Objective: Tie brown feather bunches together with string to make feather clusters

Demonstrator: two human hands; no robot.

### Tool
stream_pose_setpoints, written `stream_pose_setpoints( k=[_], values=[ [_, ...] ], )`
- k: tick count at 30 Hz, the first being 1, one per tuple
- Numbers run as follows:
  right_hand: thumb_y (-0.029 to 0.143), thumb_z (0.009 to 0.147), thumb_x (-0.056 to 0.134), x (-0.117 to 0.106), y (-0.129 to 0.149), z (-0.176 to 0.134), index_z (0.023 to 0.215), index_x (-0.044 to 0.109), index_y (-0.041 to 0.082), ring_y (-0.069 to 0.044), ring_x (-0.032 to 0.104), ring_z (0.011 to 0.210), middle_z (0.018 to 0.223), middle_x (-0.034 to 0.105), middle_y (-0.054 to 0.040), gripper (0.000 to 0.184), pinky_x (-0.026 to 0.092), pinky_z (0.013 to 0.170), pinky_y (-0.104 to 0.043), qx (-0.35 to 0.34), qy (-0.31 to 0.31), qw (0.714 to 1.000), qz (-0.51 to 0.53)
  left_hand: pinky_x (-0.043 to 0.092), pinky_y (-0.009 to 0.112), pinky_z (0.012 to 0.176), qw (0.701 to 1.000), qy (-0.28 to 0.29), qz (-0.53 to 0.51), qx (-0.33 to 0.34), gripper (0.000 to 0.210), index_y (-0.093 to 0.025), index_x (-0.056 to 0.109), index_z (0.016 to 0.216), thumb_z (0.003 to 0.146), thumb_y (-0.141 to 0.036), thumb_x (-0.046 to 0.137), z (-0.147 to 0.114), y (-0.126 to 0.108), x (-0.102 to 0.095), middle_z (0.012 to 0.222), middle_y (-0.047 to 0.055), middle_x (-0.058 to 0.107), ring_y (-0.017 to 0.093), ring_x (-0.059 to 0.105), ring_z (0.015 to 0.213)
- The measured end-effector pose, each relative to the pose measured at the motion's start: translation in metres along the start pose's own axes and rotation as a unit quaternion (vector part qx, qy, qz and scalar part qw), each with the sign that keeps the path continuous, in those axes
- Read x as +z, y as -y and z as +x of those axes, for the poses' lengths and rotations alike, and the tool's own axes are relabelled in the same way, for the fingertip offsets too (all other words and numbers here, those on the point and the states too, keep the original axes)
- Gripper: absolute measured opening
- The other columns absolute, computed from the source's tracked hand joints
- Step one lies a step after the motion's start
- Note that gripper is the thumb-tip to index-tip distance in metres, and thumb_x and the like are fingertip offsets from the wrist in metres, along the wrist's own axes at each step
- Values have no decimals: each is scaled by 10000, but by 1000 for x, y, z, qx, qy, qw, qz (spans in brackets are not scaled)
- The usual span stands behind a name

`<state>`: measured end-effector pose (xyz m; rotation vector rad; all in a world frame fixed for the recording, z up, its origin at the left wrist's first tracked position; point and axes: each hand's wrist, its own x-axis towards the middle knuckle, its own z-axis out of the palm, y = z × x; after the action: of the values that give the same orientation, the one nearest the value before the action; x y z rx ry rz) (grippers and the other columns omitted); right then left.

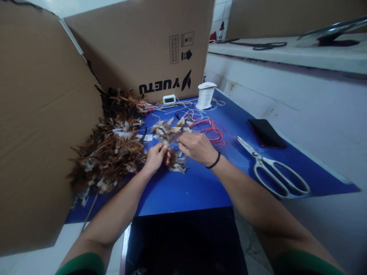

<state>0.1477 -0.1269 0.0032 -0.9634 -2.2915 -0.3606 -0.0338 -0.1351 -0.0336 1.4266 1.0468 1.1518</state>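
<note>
My left hand pinches a small bunch of brown and white feathers between thumb and fingers, low over the blue table. Just to its right, my right hand is closed, fingertips together beside the bunch. Whatever lies in that pinch is too small to make out. Behind both hands lie loose pale feathers. Beyond my right hand is a tangle of red string. A large heap of brown feathers spreads to the left of my left hand.
Large scissors and a black phone lie on the right of the blue table. At the back stand a white spool and a small white digital display. Cardboard walls the back and left.
</note>
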Motion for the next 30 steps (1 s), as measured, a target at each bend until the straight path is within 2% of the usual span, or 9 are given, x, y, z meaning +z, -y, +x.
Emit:
stream_pose_setpoints(
  k=[6, 14, 22, 30],
  values=[
    [182, 855, 439, 1, 1, -1, 831, 625, 155, -156, 577, 727, 802, 658, -69, 190, 353, 642, -268, 13, 15, 999, 49, 398, 210, 352, 999, 9, 50, 19, 306, -162, 514, 733, 806, -458, 530, 0, 2, -2, 560, -27, 556, 88, 493, 356],
    [176, 841, 468, 8, -1, -1, 967, 661, 171, -166, 610, 798, 924, 688, -72, 230, 413, 701, -270, 46, 21, 991, 124, 394, 208, 364, 998, 10, 61, 25, 287, -169, 519, 744, 817, -446, 523, -1, 2, -2, 571, -26, 564, 88, 496, 361],
    [224, 893, 436, 10, -1, -2, 886, 659, 156, -157, 603, 778, 839, 677, -72, 233, 396, 689, -267, 26, 31, 995, 88, 396, 215, 364, 996, 17, 88, 32, 306, -174, 524, 744, 833, -464, 492, -1, 4, -2, 560, -23, 560, 98, 501, 361],
    [192, 858, 451, 10, 1, -2, 797, 630, 157, -146, 559, 705, 762, 643, -58, 192, 336, 636, -265, 16, 30, 997, 65, 353, 212, 366, 991, 3, 124, 48, 327, -177, 542, 668, 826, -462, 515, -4, 0, -1, 484, -11, 560, 101, 485, 342]
  ],
)
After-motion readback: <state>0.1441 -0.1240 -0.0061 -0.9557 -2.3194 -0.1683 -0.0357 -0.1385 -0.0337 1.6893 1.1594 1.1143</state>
